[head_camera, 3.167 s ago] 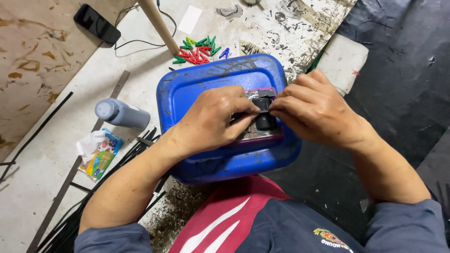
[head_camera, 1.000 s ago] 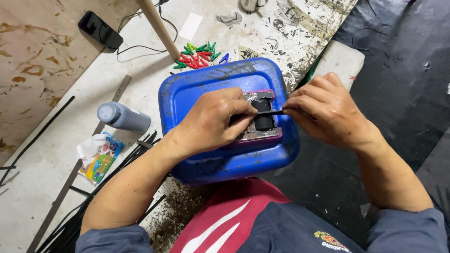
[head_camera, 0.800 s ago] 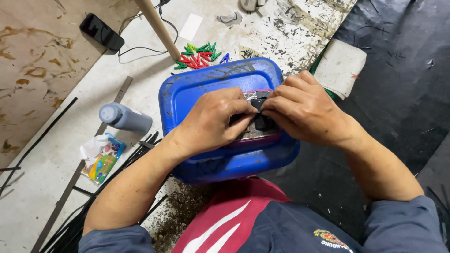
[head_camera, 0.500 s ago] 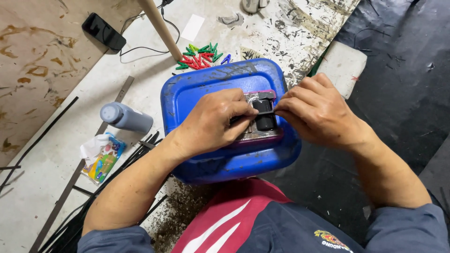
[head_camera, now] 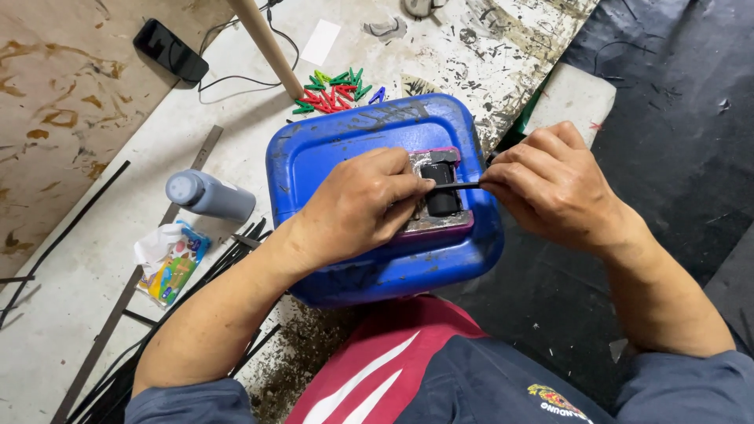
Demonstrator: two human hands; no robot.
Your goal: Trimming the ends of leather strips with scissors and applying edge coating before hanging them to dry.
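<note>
Fingers first: the right hand (head_camera: 554, 188) pinches the end of a thin black strip (head_camera: 462, 186) between thumb and fingertips, closed tight on it, while the left hand (head_camera: 357, 206) is curled with its fingertips pressed down at the strip's other end, which it covers, so whether it grips the strip or only pins it cannot be told. The strip runs level between the two hands, across a small black cylindrical part (head_camera: 441, 188). That part sits on a flat grey plate with a magenta edge (head_camera: 440, 224), which lies on top of an upturned blue plastic container (head_camera: 369, 267) serving as a work stand against the person's lap. The step in hand appears to be drawing the strip taut over the black part; done well, it likely calls for an even pull from the right hand, the left pressing steadily so plate and part do not slide, and the strip kept flat and square rather than twisted. Surroundings, outward: a grey bottle (head_camera: 208, 195) lying on the pale, stained bench (head_camera: 94, 275); a colourful packet with white tissue (head_camera: 169, 263); a bundle of long black strips (head_camera: 196, 290); red and green clips (head_camera: 334, 90); a wooden stick (head_camera: 263, 39); a black phone with cable (head_camera: 169, 51).
</note>
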